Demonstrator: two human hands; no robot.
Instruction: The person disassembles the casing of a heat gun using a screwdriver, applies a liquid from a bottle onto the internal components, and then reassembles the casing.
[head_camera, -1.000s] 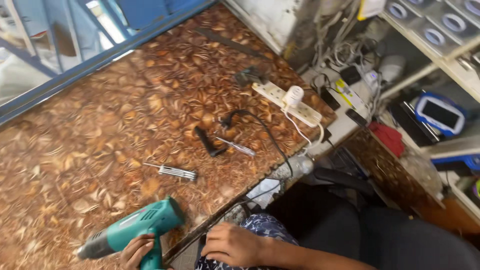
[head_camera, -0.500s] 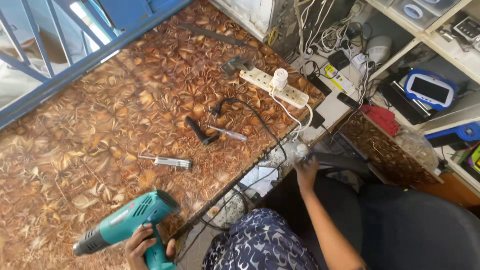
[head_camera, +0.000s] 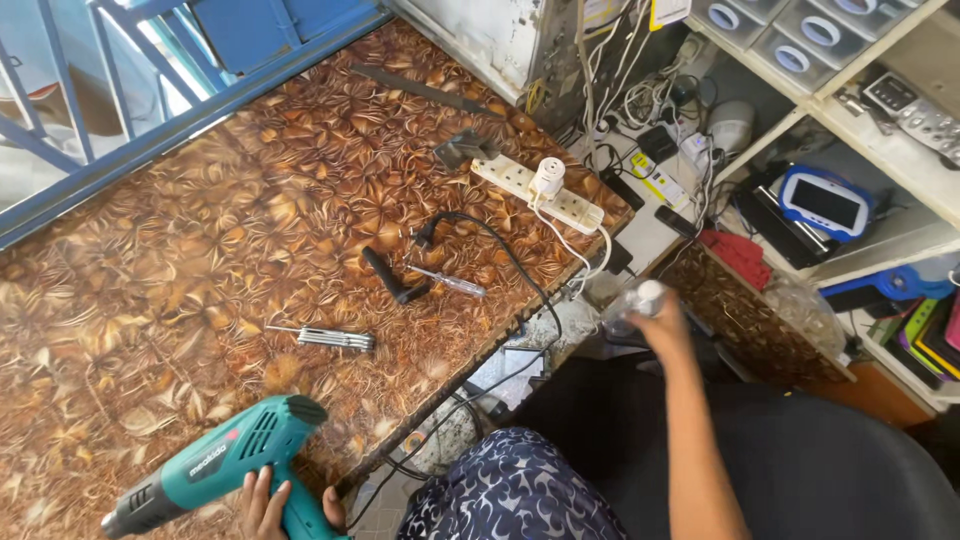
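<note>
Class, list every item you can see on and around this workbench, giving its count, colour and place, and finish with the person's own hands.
heat gun: one, teal, near edge of table, gripped by its handle
table: one, brown leaf pattern, fills the left
multi-bit tool: one, silver, lying mid table
screwdriver: one, clear handle, mid table
black tool: one, beside the screwdriver
black cable: one, running off the table's edge
power strip: one, white, far right corner of the table, white plug in it
tablet-like device: one, blue and white, on right shelf
clear bottle: one, white-capped, past the table's right edge
left hand: on the heat gun's handle
right hand: at the clear bottle, grip unclear
</note>
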